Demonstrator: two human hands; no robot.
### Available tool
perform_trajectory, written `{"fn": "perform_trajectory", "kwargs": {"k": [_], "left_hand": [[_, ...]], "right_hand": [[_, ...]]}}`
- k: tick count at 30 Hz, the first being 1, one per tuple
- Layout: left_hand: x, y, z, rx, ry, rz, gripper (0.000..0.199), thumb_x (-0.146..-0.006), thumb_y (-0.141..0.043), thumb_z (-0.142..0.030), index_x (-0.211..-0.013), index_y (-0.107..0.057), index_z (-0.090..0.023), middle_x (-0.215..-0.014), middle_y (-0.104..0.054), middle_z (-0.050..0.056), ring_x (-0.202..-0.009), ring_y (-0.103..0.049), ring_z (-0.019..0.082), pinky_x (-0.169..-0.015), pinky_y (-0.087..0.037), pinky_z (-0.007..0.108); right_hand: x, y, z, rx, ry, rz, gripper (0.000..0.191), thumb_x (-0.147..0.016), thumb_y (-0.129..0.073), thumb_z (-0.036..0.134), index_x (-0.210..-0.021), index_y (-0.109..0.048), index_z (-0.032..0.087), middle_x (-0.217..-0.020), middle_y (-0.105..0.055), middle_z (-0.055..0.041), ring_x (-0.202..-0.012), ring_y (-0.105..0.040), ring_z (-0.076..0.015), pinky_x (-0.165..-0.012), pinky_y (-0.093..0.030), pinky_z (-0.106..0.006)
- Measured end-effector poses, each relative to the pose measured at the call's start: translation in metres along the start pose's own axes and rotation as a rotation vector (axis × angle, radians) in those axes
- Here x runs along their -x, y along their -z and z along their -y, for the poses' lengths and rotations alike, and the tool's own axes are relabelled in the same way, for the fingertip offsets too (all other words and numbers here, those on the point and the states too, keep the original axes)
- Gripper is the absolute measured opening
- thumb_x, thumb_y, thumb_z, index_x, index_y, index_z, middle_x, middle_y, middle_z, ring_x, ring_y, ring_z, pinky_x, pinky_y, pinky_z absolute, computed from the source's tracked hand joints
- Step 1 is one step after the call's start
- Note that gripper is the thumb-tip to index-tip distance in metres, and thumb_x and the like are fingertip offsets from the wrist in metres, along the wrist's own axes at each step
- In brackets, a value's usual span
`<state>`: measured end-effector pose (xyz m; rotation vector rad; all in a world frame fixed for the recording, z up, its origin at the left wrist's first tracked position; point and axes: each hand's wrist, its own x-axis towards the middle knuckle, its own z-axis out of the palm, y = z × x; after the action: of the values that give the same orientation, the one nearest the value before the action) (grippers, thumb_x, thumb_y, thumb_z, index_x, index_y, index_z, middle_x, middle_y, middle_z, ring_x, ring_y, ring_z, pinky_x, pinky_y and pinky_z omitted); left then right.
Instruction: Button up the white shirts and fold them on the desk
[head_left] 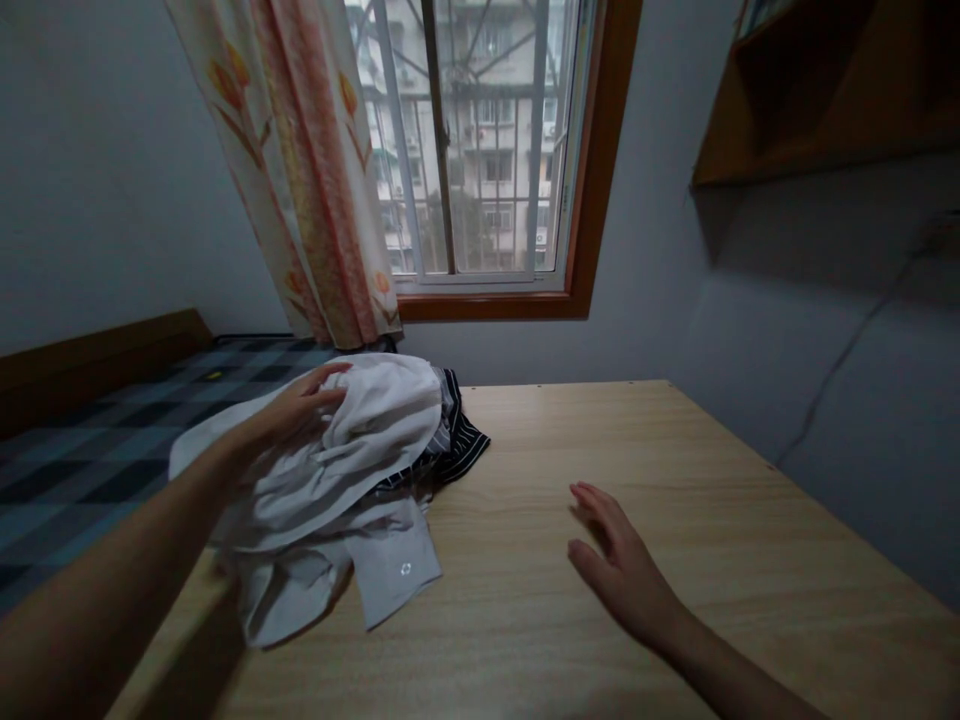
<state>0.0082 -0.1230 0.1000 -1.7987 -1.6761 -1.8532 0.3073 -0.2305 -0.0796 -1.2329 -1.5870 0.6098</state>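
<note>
A rumpled white shirt (375, 400) lies heaped at the left side of the wooden tabletop, one buttoned cuff (401, 565) spread out toward me. From under its right side shows a black garment with white stripes (466, 440). My left hand (304, 400) rests on top of the white cloth with its visible fingers stretched out and apart; part of the palm is hidden. Over the bare wood to the right of the heap is my right hand (619, 565), holding nothing, thumb and fingers apart.
The pale wooden tabletop (540, 600) reaches back to the wall below a barred window (487, 150). At the left is a bed with a dark checked cover (82, 460). A flowered curtain (300, 180) hangs behind the heap. High on the right is a wooden shelf (825, 120).
</note>
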Motion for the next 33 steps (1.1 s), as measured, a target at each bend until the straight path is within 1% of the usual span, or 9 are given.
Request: {"fn": "perform_trajectory", "kwargs": {"k": [3,7,11,14,17,21,27,30,33], "left_hand": [[-0.008,0.005,0.000,-0.042,-0.006,-0.014,0.038,-0.086,-0.049,-0.053,-0.103,-0.058,-0.021,-0.112,-0.065,0.005,-0.113,-0.051,0.024,-0.102,-0.035,0.041],[-0.034,0.016,0.036,-0.100,-0.032,0.079,0.046,-0.082,-0.054,-0.060,-0.104,-0.059,-0.020,-0.126,-0.060,0.005,-0.122,-0.046,0.025,-0.108,-0.030,0.046],[-0.044,0.025,0.062,-0.080,-0.089,0.054,0.068,-0.079,-0.055,-0.067,-0.122,-0.056,-0.014,-0.139,-0.052,0.010,-0.129,-0.043,0.029,-0.110,-0.029,0.049],[-0.033,0.030,0.042,-0.021,-0.190,-0.103,0.078,-0.087,-0.042,-0.068,-0.141,-0.040,-0.012,-0.148,-0.042,0.011,-0.136,-0.037,0.031,-0.113,-0.026,0.051],[-0.010,0.028,0.003,-0.110,-0.559,-0.104,0.081,-0.091,-0.035,-0.065,-0.152,-0.019,-0.015,-0.160,-0.015,0.007,-0.146,-0.011,0.031,-0.119,-0.009,0.051],[0.050,-0.002,-0.026,-0.137,-0.838,0.293,0.089,-0.091,-0.030,-0.066,-0.154,0.006,-0.015,-0.160,0.011,0.010,-0.146,0.005,0.036,-0.117,-0.006,0.055],[0.161,-0.052,0.000,-0.199,-0.804,1.100,0.110,-0.079,-0.037,-0.079,-0.153,0.004,-0.008,-0.157,-0.002,0.023,-0.145,0.001,0.038,-0.116,-0.013,0.054],[0.177,-0.056,0.002,-0.188,-0.691,1.385,0.111,-0.077,-0.034,-0.082,-0.152,-0.012,-0.004,-0.156,-0.008,0.025,-0.146,-0.004,0.036,-0.118,-0.013,0.050],[0.171,-0.054,-0.005,-0.174,-0.611,1.487,0.115,-0.073,-0.034,-0.086,-0.151,-0.017,-0.002,-0.155,-0.010,0.025,-0.145,-0.007,0.036,-0.118,-0.011,0.051]], "right_hand": [[-0.006,0.012,-0.007,-0.127,-0.160,-0.094,0.050,-0.083,-0.059,0.033,-0.132,-0.051,0.025,-0.129,-0.054,-0.0127,-0.117,-0.057,-0.0259,-0.097,-0.048,-0.048],[-0.012,0.039,-0.023,-0.316,-0.389,-0.214,0.058,-0.077,-0.066,0.045,-0.130,-0.052,0.026,-0.117,-0.061,-0.0126,-0.110,-0.060,-0.0277,-0.083,-0.055,-0.045],[-0.021,0.087,-0.030,-0.505,-0.421,-0.361,0.056,-0.076,-0.064,0.054,-0.123,-0.056,0.025,-0.127,-0.058,-0.0131,-0.113,-0.059,-0.0284,-0.088,-0.052,-0.046],[-0.033,0.131,-0.018,-0.651,-0.297,-0.520,0.055,-0.084,-0.046,0.062,-0.119,-0.060,0.021,-0.137,-0.051,-0.0157,-0.125,-0.051,-0.0293,-0.101,-0.044,-0.051],[-0.044,0.159,0.002,-0.652,-0.079,-0.602,0.066,-0.087,-0.029,0.067,-0.121,-0.061,0.020,-0.145,-0.045,-0.0140,-0.135,-0.041,-0.0278,-0.112,-0.032,-0.050],[-0.042,0.146,0.007,-0.256,0.218,-0.293,0.084,-0.084,-0.019,0.079,-0.143,-0.042,0.024,-0.154,-0.034,-0.0076,-0.143,-0.025,-0.0281,-0.117,-0.019,-0.054],[-0.018,0.085,-0.025,0.547,0.345,0.487,0.105,-0.077,-0.038,0.082,-0.154,-0.009,0.016,-0.159,-0.010,-0.0146,-0.146,-0.011,-0.0338,-0.117,-0.010,-0.055],[-0.014,0.072,-0.032,0.672,0.313,0.697,0.109,-0.075,-0.046,0.080,-0.153,-0.005,0.015,-0.158,-0.014,-0.0163,-0.145,-0.015,-0.0332,-0.118,-0.010,-0.054],[-0.015,0.070,-0.031,0.694,0.300,0.745,0.111,-0.074,-0.050,0.079,-0.152,-0.003,0.015,-0.157,-0.015,-0.0164,-0.145,-0.016,-0.0334,-0.118,-0.010,-0.054]]}}
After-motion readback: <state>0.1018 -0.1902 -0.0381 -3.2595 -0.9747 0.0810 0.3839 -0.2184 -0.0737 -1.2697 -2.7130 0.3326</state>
